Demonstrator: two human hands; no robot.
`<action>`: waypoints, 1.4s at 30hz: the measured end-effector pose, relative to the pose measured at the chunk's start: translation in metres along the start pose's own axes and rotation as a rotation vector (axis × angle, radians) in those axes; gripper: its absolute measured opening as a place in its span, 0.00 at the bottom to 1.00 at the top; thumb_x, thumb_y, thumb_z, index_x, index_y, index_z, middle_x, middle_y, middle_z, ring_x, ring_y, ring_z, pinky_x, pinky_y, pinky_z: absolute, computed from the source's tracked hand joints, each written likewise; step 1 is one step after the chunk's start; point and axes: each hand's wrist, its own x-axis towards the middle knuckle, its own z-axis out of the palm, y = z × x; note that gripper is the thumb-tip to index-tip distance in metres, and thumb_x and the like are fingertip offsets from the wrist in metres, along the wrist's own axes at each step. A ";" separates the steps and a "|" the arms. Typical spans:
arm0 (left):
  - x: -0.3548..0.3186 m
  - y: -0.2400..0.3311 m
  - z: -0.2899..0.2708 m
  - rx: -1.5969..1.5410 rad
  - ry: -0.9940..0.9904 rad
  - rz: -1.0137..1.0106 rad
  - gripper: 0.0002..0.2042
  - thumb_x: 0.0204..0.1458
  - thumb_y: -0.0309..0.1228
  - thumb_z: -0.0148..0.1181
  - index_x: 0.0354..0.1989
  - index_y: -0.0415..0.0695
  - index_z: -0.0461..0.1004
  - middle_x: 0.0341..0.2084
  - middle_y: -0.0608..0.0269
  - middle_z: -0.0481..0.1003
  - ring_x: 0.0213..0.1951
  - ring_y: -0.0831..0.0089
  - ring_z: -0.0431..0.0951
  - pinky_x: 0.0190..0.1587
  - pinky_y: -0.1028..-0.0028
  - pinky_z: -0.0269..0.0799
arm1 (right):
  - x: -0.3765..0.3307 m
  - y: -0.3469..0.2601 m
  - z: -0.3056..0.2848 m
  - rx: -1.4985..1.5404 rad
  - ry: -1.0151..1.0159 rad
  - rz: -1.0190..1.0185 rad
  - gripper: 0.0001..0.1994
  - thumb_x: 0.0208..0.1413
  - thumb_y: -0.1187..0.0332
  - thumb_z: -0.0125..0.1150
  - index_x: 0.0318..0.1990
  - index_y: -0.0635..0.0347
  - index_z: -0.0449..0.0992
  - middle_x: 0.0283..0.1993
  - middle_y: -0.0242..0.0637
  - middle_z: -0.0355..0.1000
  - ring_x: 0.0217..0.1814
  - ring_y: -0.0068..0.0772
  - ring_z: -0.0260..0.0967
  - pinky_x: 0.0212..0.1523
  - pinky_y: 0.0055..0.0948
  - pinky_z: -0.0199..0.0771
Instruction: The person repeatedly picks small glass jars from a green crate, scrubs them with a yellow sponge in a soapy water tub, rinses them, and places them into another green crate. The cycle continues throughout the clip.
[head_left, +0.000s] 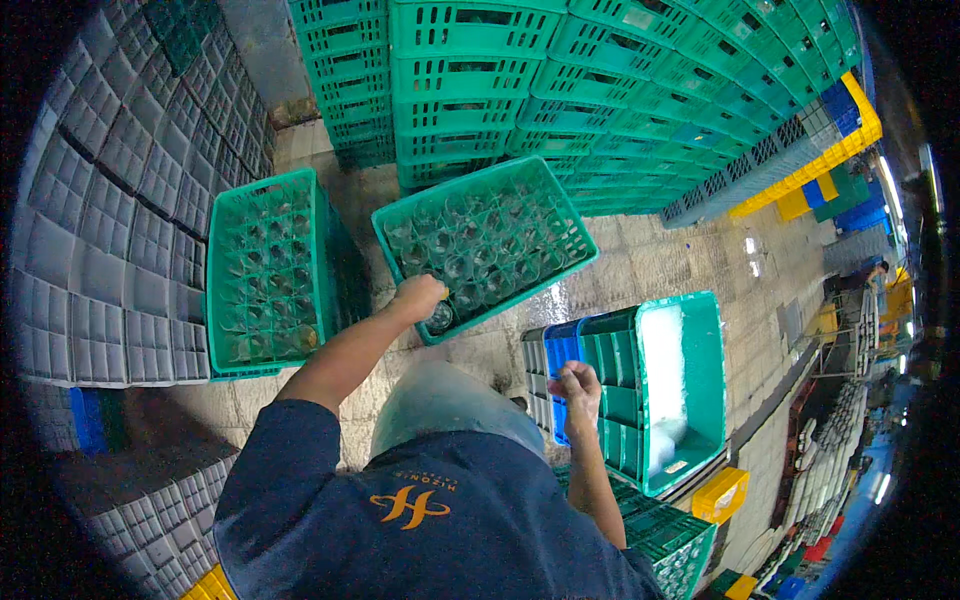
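Observation:
A green crate (484, 250) divided into compartments stands tilted in front of me, filled with clear drinking glasses (488, 255). My left hand (418, 297) reaches over its near left corner, with the fingers closed at a glass (438, 318) there. A small yellow patch shows at the fingertips, too little to name. My right hand (578, 390) is raised beside a stack of blue, grey and green crates, its fingers curled together. Whether anything small is in it is hidden. Left of the crate stands another green crate (318, 270) of glasses.
Tall green crate stacks (460, 90) rise at the back, and grey divided crates (110, 270) wall the left side. At right lies a green crate (708, 370) with a bright white inside, near a yellow crate (718, 496). The tiled floor (640, 255) looks wet.

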 end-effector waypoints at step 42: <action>0.165 0.705 0.138 0.055 -0.706 1.254 0.14 0.56 0.29 0.53 0.48 0.39 0.78 0.43 0.44 0.82 0.38 0.49 0.84 0.42 0.57 0.80 | -0.046 0.048 -0.474 1.209 0.976 -0.333 0.18 0.63 0.52 0.64 0.52 0.52 0.73 0.41 0.39 0.76 0.35 0.44 0.79 0.33 0.42 0.84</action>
